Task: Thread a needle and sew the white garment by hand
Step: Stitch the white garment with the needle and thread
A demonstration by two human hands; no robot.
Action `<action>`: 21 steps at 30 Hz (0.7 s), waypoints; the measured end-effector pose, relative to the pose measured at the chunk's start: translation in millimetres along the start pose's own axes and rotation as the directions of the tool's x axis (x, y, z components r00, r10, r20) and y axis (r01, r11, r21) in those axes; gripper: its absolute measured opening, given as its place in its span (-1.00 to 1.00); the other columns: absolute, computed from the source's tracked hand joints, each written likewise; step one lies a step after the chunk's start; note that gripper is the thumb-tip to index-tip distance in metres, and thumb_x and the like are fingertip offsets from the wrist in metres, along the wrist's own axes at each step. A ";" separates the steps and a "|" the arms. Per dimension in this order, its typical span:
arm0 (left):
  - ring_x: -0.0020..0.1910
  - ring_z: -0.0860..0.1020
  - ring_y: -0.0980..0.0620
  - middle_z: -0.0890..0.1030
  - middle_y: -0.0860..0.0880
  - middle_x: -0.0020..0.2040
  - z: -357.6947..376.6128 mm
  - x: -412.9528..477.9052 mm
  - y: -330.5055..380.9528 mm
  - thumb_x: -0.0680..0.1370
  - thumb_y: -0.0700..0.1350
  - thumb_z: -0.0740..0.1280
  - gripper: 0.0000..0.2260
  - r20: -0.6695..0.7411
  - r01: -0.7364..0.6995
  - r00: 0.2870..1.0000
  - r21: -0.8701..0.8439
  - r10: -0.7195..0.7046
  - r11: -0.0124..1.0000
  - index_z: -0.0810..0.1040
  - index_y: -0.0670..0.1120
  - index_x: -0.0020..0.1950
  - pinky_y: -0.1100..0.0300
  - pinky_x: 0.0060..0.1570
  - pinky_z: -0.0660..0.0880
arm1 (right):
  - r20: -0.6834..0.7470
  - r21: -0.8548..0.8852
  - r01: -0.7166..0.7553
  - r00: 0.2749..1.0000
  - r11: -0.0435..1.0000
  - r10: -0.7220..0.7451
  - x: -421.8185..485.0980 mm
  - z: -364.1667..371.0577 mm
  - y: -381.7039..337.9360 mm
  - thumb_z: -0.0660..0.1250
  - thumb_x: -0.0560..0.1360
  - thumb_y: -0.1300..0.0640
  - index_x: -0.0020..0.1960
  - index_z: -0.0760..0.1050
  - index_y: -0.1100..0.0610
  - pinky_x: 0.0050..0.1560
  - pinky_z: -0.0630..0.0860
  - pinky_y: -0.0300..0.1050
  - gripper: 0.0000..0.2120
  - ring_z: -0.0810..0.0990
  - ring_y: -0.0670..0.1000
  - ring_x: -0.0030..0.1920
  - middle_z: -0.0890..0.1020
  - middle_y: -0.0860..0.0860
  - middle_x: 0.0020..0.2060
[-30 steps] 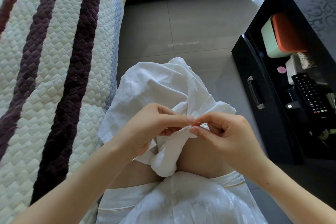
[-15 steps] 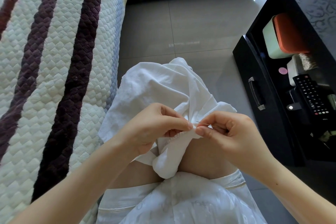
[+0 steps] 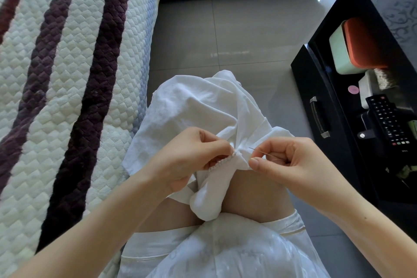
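Observation:
The white garment (image 3: 198,108) lies bunched over my knees. My left hand (image 3: 191,160) pinches its folded edge, where a row of stitches (image 3: 222,162) runs along the seam. Just to the right, my right hand (image 3: 291,160) pinches a thin needle (image 3: 258,151) between thumb and forefinger. The needle's point sticks out to the upper left, close to the fabric edge and a little apart from my left fingertips. I cannot make out the thread.
A quilted cream sofa cover with dark purple stripes (image 3: 67,74) fills the left. A black cabinet (image 3: 338,108) on the right holds a remote control (image 3: 388,119), a green and orange box (image 3: 354,47) and small items. Grey floor tiles (image 3: 225,40) lie ahead.
My right hand has drawn to the right, away from my left hand, taking the needle with it. My left hand keeps its pinch on the seam.

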State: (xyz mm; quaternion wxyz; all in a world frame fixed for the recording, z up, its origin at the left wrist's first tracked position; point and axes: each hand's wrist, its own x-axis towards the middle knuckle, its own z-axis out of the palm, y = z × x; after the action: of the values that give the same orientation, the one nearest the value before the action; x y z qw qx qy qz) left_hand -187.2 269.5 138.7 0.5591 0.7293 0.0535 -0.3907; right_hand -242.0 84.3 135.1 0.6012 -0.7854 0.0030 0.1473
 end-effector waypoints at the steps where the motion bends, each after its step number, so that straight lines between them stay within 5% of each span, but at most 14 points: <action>1: -0.24 0.37 -0.03 0.44 -0.17 -0.27 0.0 -0.1 0.0 0.31 -0.08 0.37 -0.60 0.003 0.003 1.000 -0.009 -0.003 1.000 0.53 -0.46 -0.17 0.18 -0.23 0.32 | -0.003 -0.005 -0.005 1.000 1.000 0.005 0.1 0.2 0.1 0.41 0.45 0.28 -0.30 0.59 0.22 -0.45 0.11 -0.36 -0.86 0.13 -0.13 -0.50 0.18 -0.08 -0.54; 6: -0.33 0.49 0.10 0.58 -0.09 -0.34 0.6 -1.7 3.2 0.29 -0.07 0.39 -0.80 0.053 0.037 0.998 -0.099 -0.032 0.994 0.63 -0.21 -0.31 0.30 -0.27 0.40 | -0.025 0.002 -0.030 0.999 1.000 0.030 1.9 2.0 -1.0 0.42 0.44 0.26 -0.30 0.59 0.23 -0.45 0.11 -0.34 -0.86 0.14 -0.11 -0.49 0.19 -0.04 -0.53; 10: -0.38 0.42 0.12 0.48 -0.07 -0.38 1.4 -3.2 4.8 0.33 -0.10 0.53 -0.82 0.043 0.011 0.999 0.010 -0.011 1.000 0.66 -0.20 -0.30 0.31 -0.31 0.35 | -0.004 0.011 -0.035 0.999 0.999 0.035 2.4 2.2 -0.7 0.42 0.45 0.25 -0.29 0.59 0.22 -0.45 0.10 -0.32 -0.86 0.14 -0.12 -0.49 0.18 -0.07 -0.54; 14: -0.35 0.45 0.12 0.53 -0.06 -0.36 2.9 -1.5 3.5 0.26 -0.04 0.48 -0.84 -0.004 -0.006 1.000 0.088 0.006 0.996 0.68 -0.12 -0.32 0.23 -0.22 0.37 | 0.013 0.024 -0.052 0.999 0.998 0.052 1.5 0.3 2.7 0.41 0.46 0.25 -0.28 0.59 0.21 -0.44 0.14 -0.34 -0.85 0.17 -0.11 -0.49 0.21 -0.04 -0.53; 18: -0.39 0.44 0.13 0.54 -0.02 -0.39 1.4 -0.4 1.6 0.40 -0.17 0.48 -0.87 0.024 -0.004 1.000 0.066 0.003 0.998 0.66 -0.10 -0.36 0.29 -0.25 0.38 | 0.157 0.076 -0.121 0.982 0.990 0.108 0.2 -4.3 4.4 0.39 0.41 0.11 -0.26 0.59 0.12 -0.24 0.32 -0.21 -0.89 0.42 0.01 -0.32 0.47 0.18 -0.41; 21: -0.43 0.43 0.17 0.54 0.02 -0.42 1.1 0.1 1.0 0.43 -0.20 0.44 -0.86 0.029 -0.013 1.000 0.052 0.012 0.999 0.65 -0.11 -0.34 0.36 -0.33 0.38 | 0.292 0.263 -0.260 0.939 0.929 0.181 0.7 -10.4 1.3 0.37 0.36 0.16 -0.33 0.58 0.06 -0.41 0.25 -0.38 -0.91 0.35 -0.12 -0.46 0.45 -0.06 -0.50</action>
State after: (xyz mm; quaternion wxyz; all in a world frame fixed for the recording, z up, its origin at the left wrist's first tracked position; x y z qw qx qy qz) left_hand -187.2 268.2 139.3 0.5432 0.7383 0.0310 -0.3987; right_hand -239.2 74.2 136.2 0.6871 -0.6537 0.0344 0.3152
